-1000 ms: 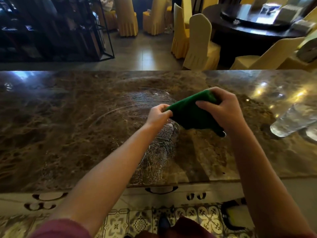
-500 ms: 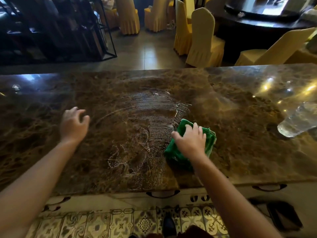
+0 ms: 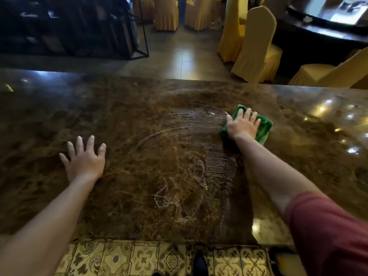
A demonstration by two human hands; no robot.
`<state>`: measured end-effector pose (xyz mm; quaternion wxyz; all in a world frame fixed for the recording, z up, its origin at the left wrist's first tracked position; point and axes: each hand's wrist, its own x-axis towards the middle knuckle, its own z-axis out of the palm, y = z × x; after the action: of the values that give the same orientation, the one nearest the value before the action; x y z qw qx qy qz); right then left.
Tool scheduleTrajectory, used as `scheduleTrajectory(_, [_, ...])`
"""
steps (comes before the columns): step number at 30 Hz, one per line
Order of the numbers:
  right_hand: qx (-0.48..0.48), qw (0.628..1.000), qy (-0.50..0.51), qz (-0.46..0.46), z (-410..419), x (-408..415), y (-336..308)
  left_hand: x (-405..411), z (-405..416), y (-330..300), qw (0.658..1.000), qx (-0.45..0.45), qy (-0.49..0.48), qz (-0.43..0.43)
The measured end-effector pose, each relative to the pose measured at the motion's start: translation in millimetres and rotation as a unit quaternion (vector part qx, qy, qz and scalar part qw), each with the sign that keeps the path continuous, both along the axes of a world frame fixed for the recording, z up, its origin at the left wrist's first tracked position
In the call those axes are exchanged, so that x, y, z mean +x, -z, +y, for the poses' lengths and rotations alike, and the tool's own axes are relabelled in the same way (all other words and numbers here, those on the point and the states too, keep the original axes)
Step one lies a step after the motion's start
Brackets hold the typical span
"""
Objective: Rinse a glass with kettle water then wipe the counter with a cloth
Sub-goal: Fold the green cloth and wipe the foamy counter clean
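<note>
The right hand (image 3: 243, 125) presses flat, fingers spread, on the cloth (image 3: 263, 128); the left hand (image 3: 84, 160), left of the cloth, lies spread on the worktop (image 3: 39, 126). The wet streaks (image 3: 199, 148) may stay if the cloth only smears them.

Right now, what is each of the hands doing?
Left hand: open, fingers spread, flat on the marble counter, holding nothing.
Right hand: open, palm pressed flat on the green cloth on the counter.

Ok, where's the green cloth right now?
Head view, right of centre: the green cloth lies flat on the marble counter under the right hand, at the wet streaks' far right edge.
</note>
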<state>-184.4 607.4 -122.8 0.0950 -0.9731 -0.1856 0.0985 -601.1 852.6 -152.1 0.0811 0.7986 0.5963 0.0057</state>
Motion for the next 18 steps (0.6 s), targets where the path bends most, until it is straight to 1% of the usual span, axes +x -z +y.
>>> scheduleTrajectory(2, [-0.005,0.998,-0.055,0.01,46,-12,-3,1,-1,0,1.0,-0.002,0.004,-0.008])
scheduleTrajectory(4, [-0.006,0.992,-0.123,0.011,97,-44,-4,-7,4,3,1.0,0.011,0.003,-0.01])
scheduleTrajectory(6, [-0.015,0.978,-0.208,0.011,124,-82,-9,-1,0,3,1.0,0.012,0.012,-0.011])
scheduleTrajectory(8, [-0.021,0.95,-0.311,0.01,143,-137,-10,1,1,2,1.0,0.015,0.012,-0.006])
scheduleTrajectory(11, [-0.01,0.894,-0.446,0.027,128,-230,-6,-1,0,2,1.0,0.006,0.006,-0.021])
scheduleTrajectory(12, [-0.005,0.881,-0.473,0.024,112,-253,-3,-1,1,2,1.0,0.005,0.004,-0.02])
scheduleTrajectory(13, [-0.003,0.872,-0.489,0.023,92,-271,0,0,0,1,1.0,0.003,0.004,-0.016])
scheduleTrajectory(15, [0.0,0.871,-0.49,0.019,43,-284,5,1,-1,-2,1.0,-0.005,0.012,-0.007])
scheduleTrajectory(16, [-0.001,0.881,-0.472,0.016,18,-279,6,1,-1,-2,1.0,-0.006,0.015,-0.007])
scheduleTrajectory(18, [0.004,0.922,-0.387,0.01,-28,-246,5,-1,-2,-4,1.0,-0.003,0.015,-0.01])
